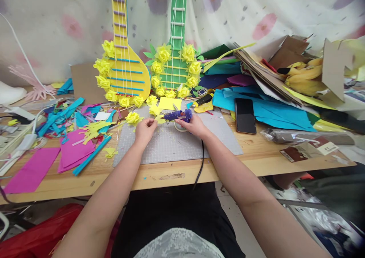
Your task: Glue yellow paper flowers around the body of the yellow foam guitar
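Note:
My right hand (196, 126) is wrapped round a purple hot glue gun (179, 116), its nozzle pointing left and its black cord (203, 157) hanging over the table edge. Fingers pinched together, my left hand (146, 130) holds a small yellow paper piece (160, 119) at the nozzle; whether the two touch I cannot tell. Under both hands lies a grey cutting mat (159, 151). A roll of tape (180, 128) shows partly beneath the glue gun. Just beyond my left hand sits a yellow paper flower (133, 118), and a yellow paper sheet (170, 103) lies farther back.
Behind the mat stand a yellow paper guitar (129, 67) and a green one (175, 66), both edged with paper flowers. Pink paper (75, 148) and colourful scraps cover the left. A phone (245, 115) rests on blue paper (285, 111) at right, near stacked cardboard (256, 64).

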{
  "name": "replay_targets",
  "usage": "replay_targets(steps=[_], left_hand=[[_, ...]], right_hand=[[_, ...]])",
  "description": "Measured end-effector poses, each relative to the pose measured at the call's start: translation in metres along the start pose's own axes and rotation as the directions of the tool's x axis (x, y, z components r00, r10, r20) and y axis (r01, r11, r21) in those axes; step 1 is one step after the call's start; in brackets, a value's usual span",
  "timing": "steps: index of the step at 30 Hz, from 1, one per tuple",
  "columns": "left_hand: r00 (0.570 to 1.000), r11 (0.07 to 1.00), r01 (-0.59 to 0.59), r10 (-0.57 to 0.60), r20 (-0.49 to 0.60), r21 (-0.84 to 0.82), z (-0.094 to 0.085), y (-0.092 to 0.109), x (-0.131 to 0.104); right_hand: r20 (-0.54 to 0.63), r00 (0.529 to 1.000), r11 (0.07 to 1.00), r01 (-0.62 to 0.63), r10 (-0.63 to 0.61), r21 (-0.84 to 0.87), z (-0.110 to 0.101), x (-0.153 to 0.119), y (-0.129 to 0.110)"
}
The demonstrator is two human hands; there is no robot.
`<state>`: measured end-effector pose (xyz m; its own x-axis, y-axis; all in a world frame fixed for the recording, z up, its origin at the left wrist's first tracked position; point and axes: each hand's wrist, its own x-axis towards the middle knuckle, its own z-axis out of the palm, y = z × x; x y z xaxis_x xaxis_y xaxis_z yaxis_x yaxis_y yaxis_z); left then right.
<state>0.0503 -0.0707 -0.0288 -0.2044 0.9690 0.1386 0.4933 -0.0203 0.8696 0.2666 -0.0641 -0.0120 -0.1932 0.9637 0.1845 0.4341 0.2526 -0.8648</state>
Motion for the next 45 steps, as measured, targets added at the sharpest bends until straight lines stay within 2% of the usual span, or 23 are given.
replay_targets(steps=[16, 30, 35, 45], left_hand=[[0.999, 0.999, -0.051, 0.051, -0.002, -0.011, 0.0006, 0.0012, -0.0018], [0.997, 0.996, -0.072, 0.071, 0.023, 0.046, 0.0006, 0.0045, -0.0037], [0.999, 0.999, -0.048, 0.048, 0.009, 0.01, -0.0001, 0.0061, -0.0036], [1.0, 0.995, -0.027, 0.026, -0.005, -0.096, 0.0013, 0.001, -0.0002]], right_hand=[[-0.001, 1.0, 0.995, -0.021, 0.021, -0.099, -0.0007, -0.0011, -0.0033], [-0.026, 1.0, 1.0, 0.002, -0.002, -0.007, -0.0019, -0.0002, -0.0022], [-0.026, 1.0, 0.999, -0.013, 0.014, 0.036, -0.0032, 0.0003, -0.0029], [-0.007, 0.999, 0.998, -0.043, 0.042, -0.044, -0.0007, -0.0002, -0.0019]])
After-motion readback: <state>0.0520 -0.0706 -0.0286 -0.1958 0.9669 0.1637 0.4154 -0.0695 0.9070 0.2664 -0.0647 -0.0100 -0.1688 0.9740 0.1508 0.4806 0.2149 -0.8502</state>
